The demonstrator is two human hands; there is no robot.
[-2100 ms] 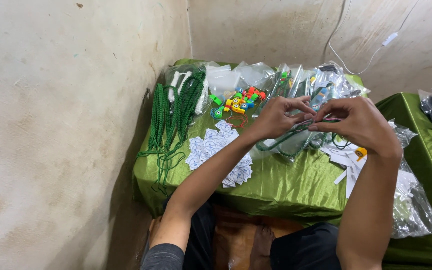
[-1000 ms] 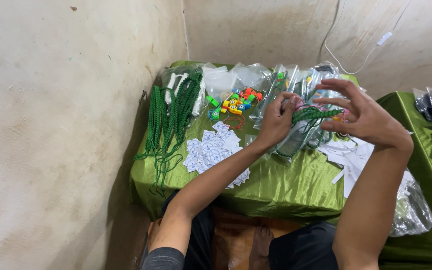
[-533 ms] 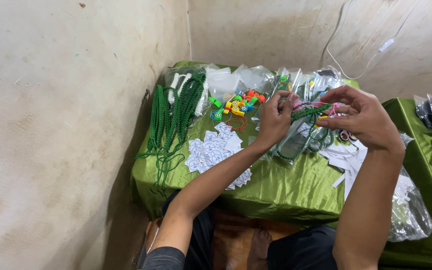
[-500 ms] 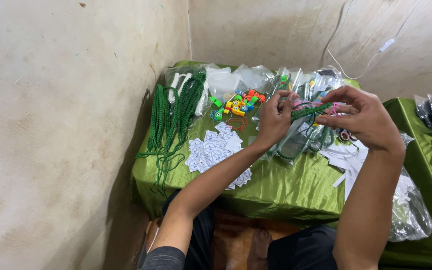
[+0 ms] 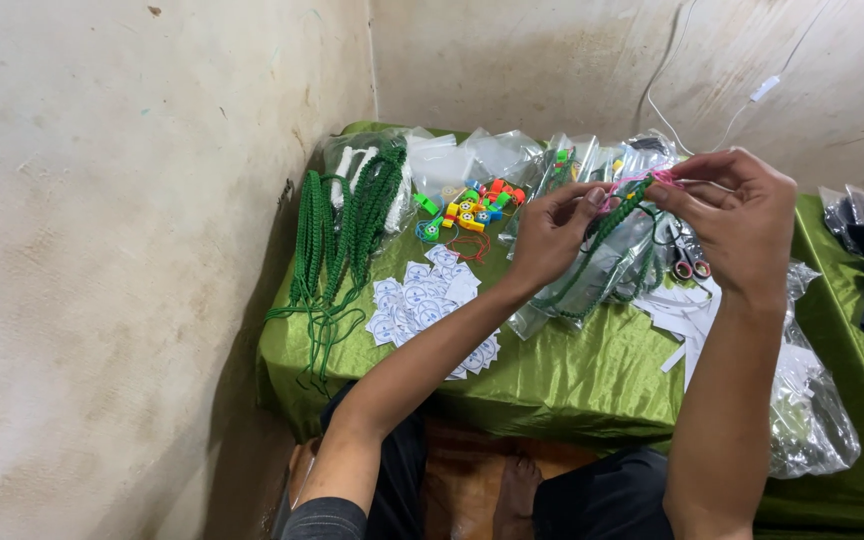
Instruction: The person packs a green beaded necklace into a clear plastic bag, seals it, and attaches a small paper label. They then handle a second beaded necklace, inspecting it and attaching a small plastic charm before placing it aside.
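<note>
Hands raised above a table draped in green cloth [image 5: 552, 380]: left hand [image 5: 552, 235] and right hand [image 5: 732, 215] both pinch a green braided cord [image 5: 607, 225] held between them, its loop hanging toward clear plastic bags [image 5: 602, 280]. More green cords [image 5: 337, 235] lie left; coloured whistles [image 5: 472, 205] and round stickers [image 5: 417, 305] lie nearby.

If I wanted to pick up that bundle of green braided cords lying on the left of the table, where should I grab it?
Grip the green braided cords around the middle of the bundle, coming from above. There the strands lie side by side in one thick, straight band on the green tablecloth. The near ends thin into loose loops hanging over the table edge, so a grip there would likely catch only a few strands.
</note>
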